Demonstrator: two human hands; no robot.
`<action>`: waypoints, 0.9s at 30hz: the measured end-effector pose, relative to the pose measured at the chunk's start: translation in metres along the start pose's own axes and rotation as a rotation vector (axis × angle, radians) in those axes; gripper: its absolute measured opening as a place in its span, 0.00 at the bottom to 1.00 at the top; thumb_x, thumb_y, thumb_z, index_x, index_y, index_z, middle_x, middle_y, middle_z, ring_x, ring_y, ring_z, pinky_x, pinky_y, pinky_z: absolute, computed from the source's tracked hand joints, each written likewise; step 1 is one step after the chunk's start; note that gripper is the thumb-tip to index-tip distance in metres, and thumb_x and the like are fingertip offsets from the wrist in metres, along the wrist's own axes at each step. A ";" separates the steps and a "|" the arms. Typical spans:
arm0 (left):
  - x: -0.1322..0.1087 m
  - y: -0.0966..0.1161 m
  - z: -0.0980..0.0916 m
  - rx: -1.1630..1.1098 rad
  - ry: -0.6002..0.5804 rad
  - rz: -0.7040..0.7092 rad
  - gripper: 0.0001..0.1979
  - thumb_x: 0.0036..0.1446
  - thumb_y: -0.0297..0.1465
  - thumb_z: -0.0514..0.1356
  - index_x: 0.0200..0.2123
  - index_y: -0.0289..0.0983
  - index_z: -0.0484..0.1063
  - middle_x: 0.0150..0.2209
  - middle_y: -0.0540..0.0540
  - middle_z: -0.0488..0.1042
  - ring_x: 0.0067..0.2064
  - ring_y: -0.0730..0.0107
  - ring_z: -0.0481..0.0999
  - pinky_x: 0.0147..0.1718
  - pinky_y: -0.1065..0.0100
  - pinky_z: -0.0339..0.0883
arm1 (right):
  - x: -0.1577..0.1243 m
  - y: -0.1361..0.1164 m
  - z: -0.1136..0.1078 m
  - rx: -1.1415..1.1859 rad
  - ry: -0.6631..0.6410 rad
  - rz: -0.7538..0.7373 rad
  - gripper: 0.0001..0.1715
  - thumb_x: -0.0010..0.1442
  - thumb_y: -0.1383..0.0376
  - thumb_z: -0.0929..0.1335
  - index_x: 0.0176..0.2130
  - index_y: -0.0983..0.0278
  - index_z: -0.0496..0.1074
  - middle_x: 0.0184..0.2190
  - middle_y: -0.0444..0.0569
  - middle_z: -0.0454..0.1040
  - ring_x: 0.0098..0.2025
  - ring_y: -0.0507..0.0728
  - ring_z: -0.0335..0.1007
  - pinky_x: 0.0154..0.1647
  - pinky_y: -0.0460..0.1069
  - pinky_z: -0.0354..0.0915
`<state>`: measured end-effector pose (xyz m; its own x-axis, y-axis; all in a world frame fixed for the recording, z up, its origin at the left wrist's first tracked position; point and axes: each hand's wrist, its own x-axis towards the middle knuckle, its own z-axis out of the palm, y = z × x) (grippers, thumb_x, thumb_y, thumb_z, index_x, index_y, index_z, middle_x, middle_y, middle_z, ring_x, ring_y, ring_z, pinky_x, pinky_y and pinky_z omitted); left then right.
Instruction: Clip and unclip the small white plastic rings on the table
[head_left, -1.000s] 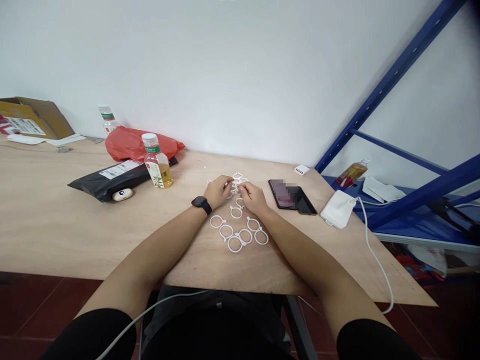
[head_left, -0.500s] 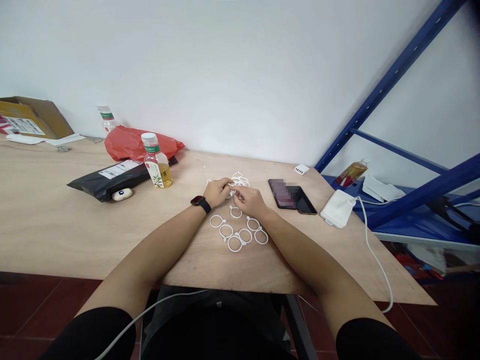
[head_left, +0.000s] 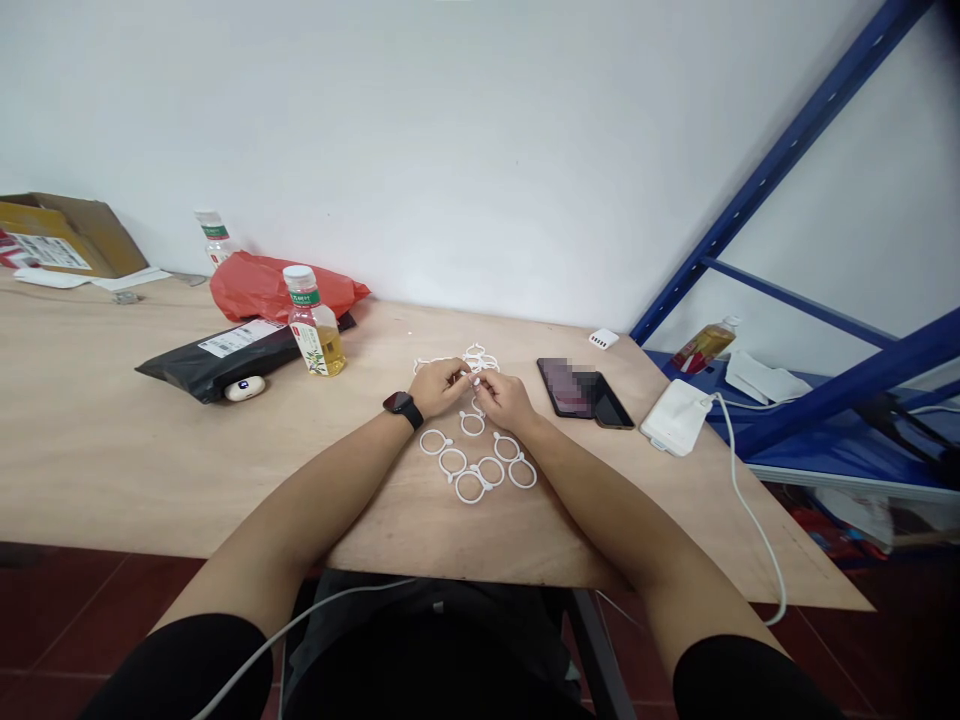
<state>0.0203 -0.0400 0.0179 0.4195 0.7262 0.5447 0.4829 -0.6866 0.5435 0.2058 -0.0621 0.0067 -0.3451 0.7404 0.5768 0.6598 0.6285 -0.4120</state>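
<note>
My left hand (head_left: 439,388), with a dark watch on its wrist, and my right hand (head_left: 507,402) meet fingertip to fingertip over the table. Between them they pinch a small white plastic ring (head_left: 478,402) by its little tab, and part of it is hidden behind my right fingers. Closer to me lie several similar loose white rings with round tabs, among them one ring (head_left: 470,487) at the front. Behind my hands is a heap of more white rings (head_left: 481,358), partly covered by my fingers.
To the left stand a tea bottle (head_left: 319,340), a black parcel bag (head_left: 199,365), a white earbud case (head_left: 244,388) and a red plastic bag (head_left: 255,285). Two phones (head_left: 574,390) and a white power bank (head_left: 675,418) with a cable lie right, beside a blue metal rack (head_left: 795,310).
My fingertips have drawn slightly apart and my right hand has shifted a little to the right. A white tab and part of the ring now show between the hands.
</note>
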 end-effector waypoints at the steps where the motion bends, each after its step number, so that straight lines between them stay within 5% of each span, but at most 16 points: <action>1: 0.000 0.001 0.000 0.028 -0.003 -0.007 0.19 0.64 0.43 0.51 0.34 0.36 0.74 0.27 0.47 0.75 0.28 0.70 0.71 0.31 0.69 0.62 | 0.000 0.001 -0.001 0.010 -0.004 -0.002 0.11 0.62 0.62 0.62 0.40 0.61 0.72 0.28 0.45 0.75 0.30 0.54 0.70 0.35 0.47 0.61; 15: 0.000 -0.001 0.004 0.200 -0.072 0.068 0.23 0.66 0.44 0.47 0.28 0.37 0.71 0.26 0.47 0.73 0.29 0.69 0.70 0.30 0.68 0.57 | 0.003 0.000 -0.004 0.042 -0.006 -0.007 0.12 0.57 0.65 0.60 0.23 0.61 0.66 0.21 0.45 0.69 0.25 0.53 0.62 0.30 0.47 0.56; 23: 0.000 0.002 0.008 0.292 -0.166 0.116 0.23 0.68 0.44 0.45 0.31 0.38 0.72 0.30 0.44 0.75 0.32 0.65 0.73 0.32 0.67 0.60 | 0.005 0.006 -0.004 0.072 0.059 0.092 0.14 0.54 0.69 0.59 0.24 0.62 0.70 0.22 0.45 0.70 0.26 0.54 0.65 0.31 0.47 0.59; 27: 0.000 0.002 0.008 0.272 -0.105 0.086 0.22 0.68 0.43 0.46 0.31 0.38 0.72 0.30 0.44 0.75 0.32 0.66 0.73 0.32 0.67 0.60 | 0.004 0.006 -0.002 0.130 0.152 0.147 0.14 0.58 0.65 0.61 0.39 0.62 0.74 0.23 0.43 0.71 0.26 0.54 0.66 0.31 0.47 0.61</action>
<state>0.0275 -0.0409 0.0144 0.5376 0.6755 0.5047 0.6246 -0.7211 0.2998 0.2094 -0.0559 0.0079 -0.1410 0.7878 0.5995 0.6007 0.5494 -0.5807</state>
